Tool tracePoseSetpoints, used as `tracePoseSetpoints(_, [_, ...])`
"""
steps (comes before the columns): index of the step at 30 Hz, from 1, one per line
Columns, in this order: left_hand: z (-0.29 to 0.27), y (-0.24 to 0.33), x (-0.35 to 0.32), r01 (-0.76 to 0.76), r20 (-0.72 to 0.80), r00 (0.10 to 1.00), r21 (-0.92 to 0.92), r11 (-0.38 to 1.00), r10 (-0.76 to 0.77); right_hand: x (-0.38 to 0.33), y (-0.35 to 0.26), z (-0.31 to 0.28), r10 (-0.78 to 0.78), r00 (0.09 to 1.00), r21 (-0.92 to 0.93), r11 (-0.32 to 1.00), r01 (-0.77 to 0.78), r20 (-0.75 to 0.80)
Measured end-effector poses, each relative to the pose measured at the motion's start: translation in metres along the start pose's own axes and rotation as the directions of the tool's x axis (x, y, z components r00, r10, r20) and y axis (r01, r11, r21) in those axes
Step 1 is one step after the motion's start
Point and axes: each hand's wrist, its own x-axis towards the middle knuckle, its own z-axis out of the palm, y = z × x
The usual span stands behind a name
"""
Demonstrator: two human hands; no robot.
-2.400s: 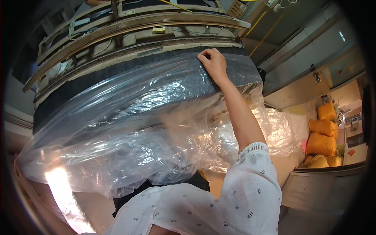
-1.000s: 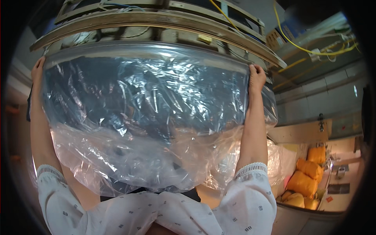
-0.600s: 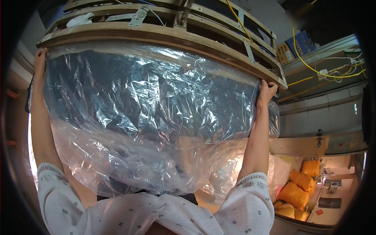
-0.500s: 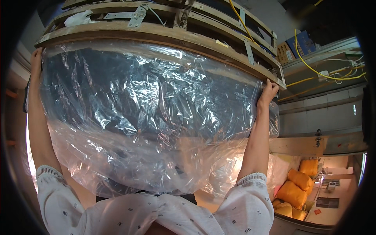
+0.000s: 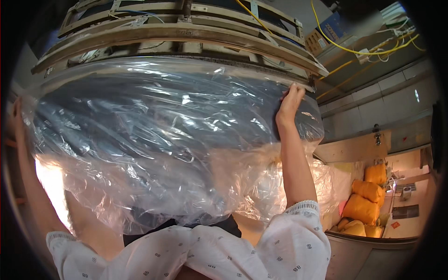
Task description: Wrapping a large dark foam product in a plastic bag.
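The right hand (image 5: 290,100) grips the upper right corner of a large dark slab wrapped in clear plastic film (image 5: 158,140), fingers curled closed over its top edge just under the wooden frame (image 5: 177,32). Far across from it, the left hand (image 5: 17,109) sits at the slab's upper left edge near the picture's rim; whether its fingers close on the film or only press against it cannot be told. The wrapped slab stands broadside between the two grips, filling the space in front of the person, its loose film bunching and hanging below both hands. To do this hold well, it seems wise to pinch the firm edge through the film rather than the slack film alone, since the plastic looks slippery and could slide or tear. Keeping both grips level would stop the slab from tilting. Below and to the right of the right grip, well apart, lie orange sacks (image 5: 368,198) beside a grey bin (image 5: 364,254).
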Motion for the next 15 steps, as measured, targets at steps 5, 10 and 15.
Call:
tracePoseSetpoints(5, [0.01,-0.032,-0.083,-0.46,-0.188,0.673,0.651,0.604,0.715,-0.024,-0.067,-0.049,0.444,0.628,0.399,0.507,-0.764,0.639])
tracePoseSetpoints(10, [-0.016,-0.177,-0.213,-0.183,0.398,0.057,0.906,-0.383,0.915,-0.037,-0.095,-0.055,0.275,0.408,0.165,0.618,-0.768,0.87])
tracePoseSetpoints(15, [-0.136,-0.252,-0.224,0.486,0.937,-0.164,0.348,-0.802,0.308,-0.066,-0.099,-0.054,0.061,0.506,0.168,0.903,-0.394,0.861])
